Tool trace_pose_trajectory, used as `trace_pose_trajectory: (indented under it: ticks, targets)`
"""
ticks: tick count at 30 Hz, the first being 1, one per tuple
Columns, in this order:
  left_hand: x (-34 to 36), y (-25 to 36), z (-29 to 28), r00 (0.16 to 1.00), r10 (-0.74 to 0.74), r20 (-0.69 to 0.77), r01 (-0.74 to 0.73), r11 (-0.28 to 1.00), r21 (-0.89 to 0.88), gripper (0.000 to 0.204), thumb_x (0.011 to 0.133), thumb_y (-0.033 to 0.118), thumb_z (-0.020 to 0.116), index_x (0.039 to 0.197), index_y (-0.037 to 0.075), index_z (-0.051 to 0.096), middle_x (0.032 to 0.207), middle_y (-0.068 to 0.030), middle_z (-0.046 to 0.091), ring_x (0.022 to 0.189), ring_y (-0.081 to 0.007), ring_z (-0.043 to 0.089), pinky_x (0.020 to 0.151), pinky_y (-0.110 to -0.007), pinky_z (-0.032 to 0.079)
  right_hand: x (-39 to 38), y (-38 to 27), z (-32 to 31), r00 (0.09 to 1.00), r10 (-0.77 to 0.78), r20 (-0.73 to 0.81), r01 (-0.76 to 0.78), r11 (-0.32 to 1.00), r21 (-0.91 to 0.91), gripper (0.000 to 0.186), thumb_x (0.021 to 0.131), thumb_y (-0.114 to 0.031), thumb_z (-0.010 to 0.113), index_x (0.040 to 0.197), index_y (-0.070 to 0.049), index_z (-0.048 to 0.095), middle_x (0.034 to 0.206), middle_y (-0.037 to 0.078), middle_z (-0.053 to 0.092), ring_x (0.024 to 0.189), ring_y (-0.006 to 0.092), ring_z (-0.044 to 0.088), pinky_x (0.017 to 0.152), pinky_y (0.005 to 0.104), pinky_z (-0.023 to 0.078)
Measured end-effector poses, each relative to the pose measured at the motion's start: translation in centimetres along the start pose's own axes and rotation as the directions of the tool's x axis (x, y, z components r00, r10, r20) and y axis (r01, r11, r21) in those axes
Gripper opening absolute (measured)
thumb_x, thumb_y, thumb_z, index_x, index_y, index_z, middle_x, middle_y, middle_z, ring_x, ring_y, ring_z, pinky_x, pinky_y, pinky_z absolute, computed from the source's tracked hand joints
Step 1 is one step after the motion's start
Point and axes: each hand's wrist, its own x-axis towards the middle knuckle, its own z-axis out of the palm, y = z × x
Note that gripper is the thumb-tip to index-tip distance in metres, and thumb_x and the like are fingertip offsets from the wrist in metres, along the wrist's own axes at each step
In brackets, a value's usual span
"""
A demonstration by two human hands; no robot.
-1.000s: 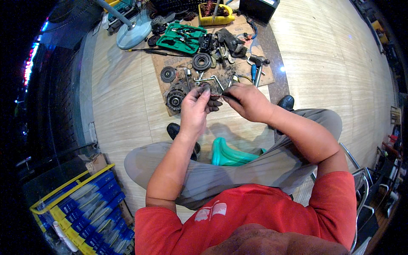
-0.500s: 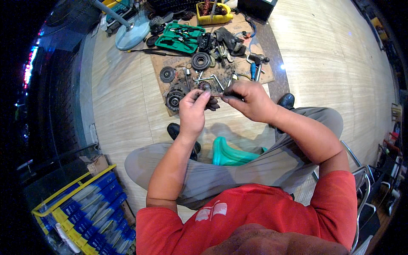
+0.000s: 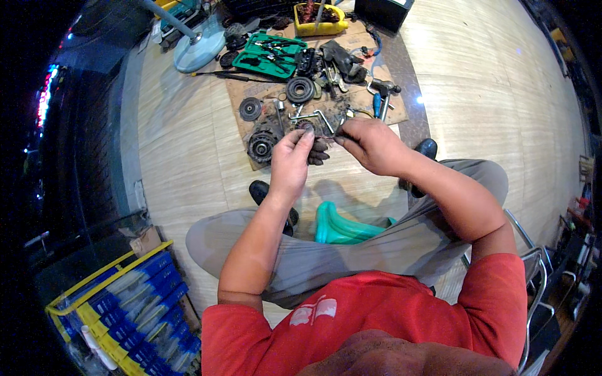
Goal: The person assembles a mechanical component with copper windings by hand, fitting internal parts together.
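Note:
My left hand (image 3: 295, 163) is closed on a small dark part with a thin reddish strand, mostly hidden by blackened fingers. My right hand (image 3: 367, 144) pinches the strand's other end just to the right. Both hands are above greasy cardboard (image 3: 392, 111). Just beyond lie a bent metal bar (image 3: 323, 119), a black pulley (image 3: 300, 89) and a smaller disc (image 3: 249, 109). A large ribbed round part (image 3: 261, 148) lies left of my left hand. A hammer (image 3: 385, 86) and a blue-handled tool (image 3: 377, 103) lie at the right.
Beyond are a green tool case (image 3: 268, 55), gloves (image 3: 342, 61), a yellow container (image 3: 320, 24), a black box (image 3: 381, 11) and a pale round base (image 3: 197, 51). A teal plastic object (image 3: 345, 229) lies between my legs. A bin rack (image 3: 128, 301) stands left, a metal chair frame (image 3: 538, 276) right.
My hands have shifted very slightly, the right one moving up and a little to the right, still pinching the strand. The view has shifted slightly too.

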Motion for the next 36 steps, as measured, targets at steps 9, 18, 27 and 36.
trace_pose_trajectory:
  ticks: [9,18,27,36]
  targets:
    - [-0.1,0.6,-0.4,0.969,0.248,0.002,-0.232,0.903,0.360,0.025,0.095,0.021,0.058,0.089,-0.003,0.064,0.079,-0.0041,0.065,0.068,-0.0082,0.057,0.062,-0.024,0.047,0.2,-0.6,-0.8,0.991,0.111,0.067,-0.120,0.983,0.140,0.022,0.088,-0.021,0.060,0.083,0.001,0.061,0.077,0.023,0.061,0.077,0.0423,0.059,0.067,0.0469,0.047]
    - [-0.2,0.0,-0.1,0.984,0.178,-0.028,-0.178,0.984,-0.003,0.023,0.095,0.020,0.057,0.089,-0.001,0.064,0.078,-0.0040,0.065,0.067,-0.0087,0.059,0.062,-0.025,0.049,-0.2,-1.5,-0.6,0.921,0.355,0.159,-0.388,0.815,0.431,0.015,0.084,-0.014,0.066,0.084,0.001,0.063,0.071,0.016,0.058,0.069,0.0272,0.058,0.061,0.0364,0.046]
    - [-0.2,-1.7,0.0,0.987,-0.046,-0.151,0.004,0.964,-0.266,0.016,0.094,0.017,0.056,0.085,0.005,0.060,0.074,-0.0040,0.061,0.061,-0.0114,0.058,0.056,-0.027,0.050,-0.8,-0.6,1.0,0.972,-0.236,-0.019,0.219,0.928,-0.302,0.009,0.078,-0.012,0.059,0.083,-0.005,0.056,0.078,0.011,0.054,0.075,0.0286,0.060,0.060,0.0393,0.049]
    - [-0.1,-2.2,-0.9,0.984,-0.091,-0.152,0.058,0.976,-0.208,0.020,0.096,0.021,0.053,0.089,0.004,0.060,0.076,-0.0052,0.064,0.062,-0.0153,0.060,0.056,-0.029,0.050,-1.1,-0.4,2.3,0.972,-0.236,-0.003,0.216,0.896,-0.389,0.010,0.078,-0.013,0.056,0.084,-0.006,0.055,0.078,0.010,0.053,0.075,0.0280,0.059,0.061,0.0384,0.050]
